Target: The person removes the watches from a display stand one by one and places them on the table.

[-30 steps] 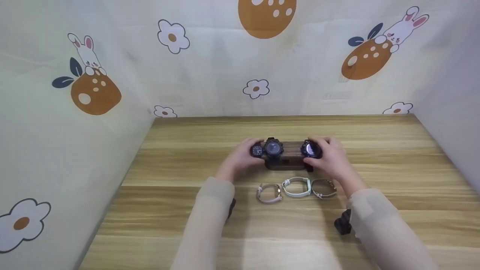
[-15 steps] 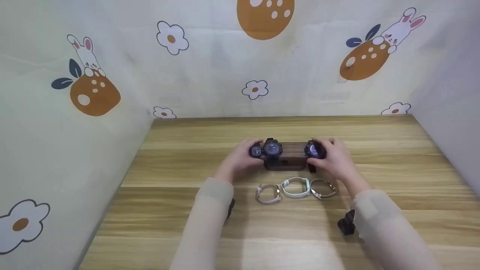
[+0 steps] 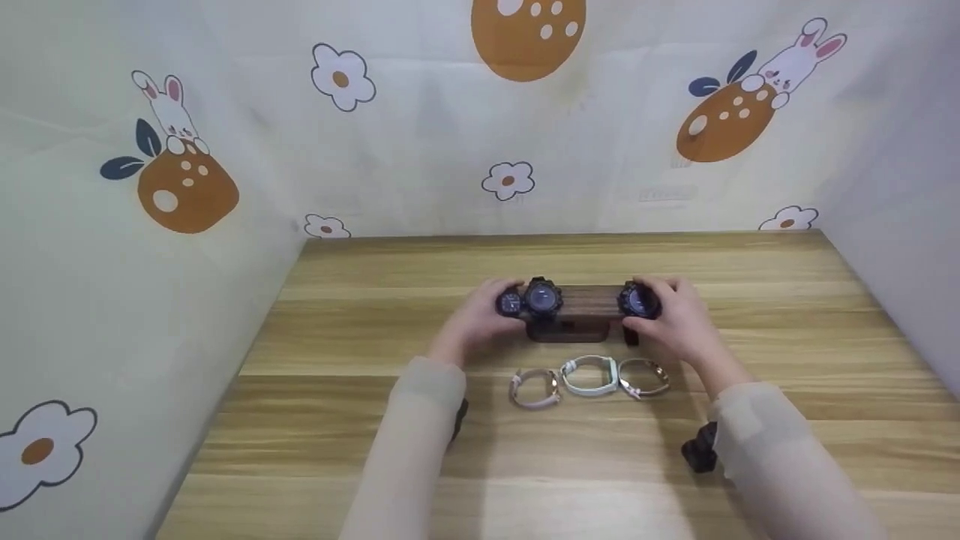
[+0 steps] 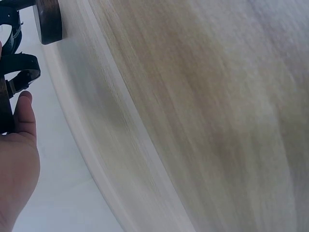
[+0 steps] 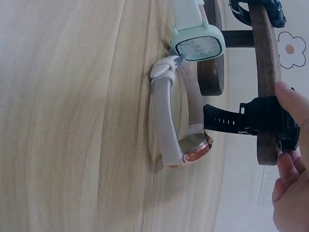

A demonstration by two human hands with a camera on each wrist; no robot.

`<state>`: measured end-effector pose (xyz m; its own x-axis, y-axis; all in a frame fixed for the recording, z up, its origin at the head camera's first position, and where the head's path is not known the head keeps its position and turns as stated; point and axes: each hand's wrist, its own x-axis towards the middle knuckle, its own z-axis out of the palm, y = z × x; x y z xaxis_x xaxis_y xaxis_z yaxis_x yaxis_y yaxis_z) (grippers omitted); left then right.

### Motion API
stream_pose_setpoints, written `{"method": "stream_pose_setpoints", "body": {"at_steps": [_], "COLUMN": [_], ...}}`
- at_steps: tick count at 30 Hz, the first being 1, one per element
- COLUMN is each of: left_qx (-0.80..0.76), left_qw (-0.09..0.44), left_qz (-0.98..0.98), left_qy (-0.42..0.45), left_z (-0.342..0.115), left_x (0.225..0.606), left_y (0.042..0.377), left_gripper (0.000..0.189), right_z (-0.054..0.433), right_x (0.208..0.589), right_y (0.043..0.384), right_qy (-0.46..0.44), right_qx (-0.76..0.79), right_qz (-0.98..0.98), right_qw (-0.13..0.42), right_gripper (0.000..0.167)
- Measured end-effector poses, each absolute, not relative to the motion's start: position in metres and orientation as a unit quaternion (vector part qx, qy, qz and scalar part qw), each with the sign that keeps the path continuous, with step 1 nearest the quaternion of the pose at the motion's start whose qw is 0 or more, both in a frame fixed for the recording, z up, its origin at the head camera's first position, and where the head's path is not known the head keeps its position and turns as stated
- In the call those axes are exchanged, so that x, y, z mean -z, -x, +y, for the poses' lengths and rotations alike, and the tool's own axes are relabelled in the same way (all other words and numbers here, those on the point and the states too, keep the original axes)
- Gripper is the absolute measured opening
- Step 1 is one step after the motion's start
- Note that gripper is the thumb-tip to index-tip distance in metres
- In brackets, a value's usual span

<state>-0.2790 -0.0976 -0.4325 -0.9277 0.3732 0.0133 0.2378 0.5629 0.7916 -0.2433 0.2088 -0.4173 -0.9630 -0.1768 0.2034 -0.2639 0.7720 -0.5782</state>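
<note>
A dark wooden watch stand (image 3: 591, 301) with a raised bar stands on the table. My left hand (image 3: 480, 315) grips the bar's left end, beside a small square-faced black watch (image 3: 510, 302). To the right of that one, a larger round black watch (image 3: 543, 298) sits on the bar. Thumb and fingers of my right hand (image 3: 679, 319) pinch another black watch (image 3: 640, 300) at the bar's right end. In the right wrist view this black watch (image 5: 263, 116) is around the bar, its strap hanging loose and the bar's tip (image 5: 268, 154) showing beyond it.
In front of the stand, three light-strapped watches lie on their sides: a pale pink one (image 3: 535, 388), a mint one (image 3: 590, 376) and a white-strapped one with a rose-gold case (image 3: 643, 378). Patterned cloth walls (image 3: 420, 135) enclose the wood-grain table (image 3: 345, 315).
My right hand has slid its black watch rightward along the bar, baring more wood between it and the round watch. My left hand stays at the left end.
</note>
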Motion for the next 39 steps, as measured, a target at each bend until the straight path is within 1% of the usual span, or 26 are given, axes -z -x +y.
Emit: {"method": "stream_pose_setpoints", "body": {"at_steps": [8, 17, 21, 29, 33, 39], "left_qx": [-0.424, -0.417, -0.417, -0.417, -0.425, -0.421], "left_qw": [0.069, 0.075, 0.071, 0.07, 0.074, 0.072], "left_qz": [0.884, 0.888, 0.888, 0.888, 0.885, 0.887], "left_qy": [-0.182, -0.178, -0.18, -0.178, -0.174, -0.177], "left_z": [-0.097, -0.097, -0.097, -0.098, -0.098, -0.098], "left_x": [0.433, 0.433, 0.434, 0.433, 0.432, 0.433], "left_y": [0.279, 0.28, 0.28, 0.278, 0.278, 0.278], "left_gripper": [0.073, 0.073, 0.073, 0.072, 0.072, 0.073], "right_z": [0.216, 0.224, 0.224, 0.223, 0.227, 0.229], "right_x": [0.413, 0.414, 0.416, 0.419, 0.417, 0.414], "right_y": [0.239, 0.237, 0.236, 0.234, 0.233, 0.232], "right_qy": [-0.095, -0.081, -0.075, -0.068, -0.061, -0.07], "right_qx": [-0.316, -0.335, -0.333, -0.318, -0.322, -0.316], "right_qz": [-0.943, -0.938, -0.939, -0.942, -0.942, -0.945], "right_qw": [0.054, 0.042, 0.049, 0.082, 0.076, 0.051], "right_gripper": [0.068, 0.07, 0.069, 0.065, 0.069, 0.074]}}
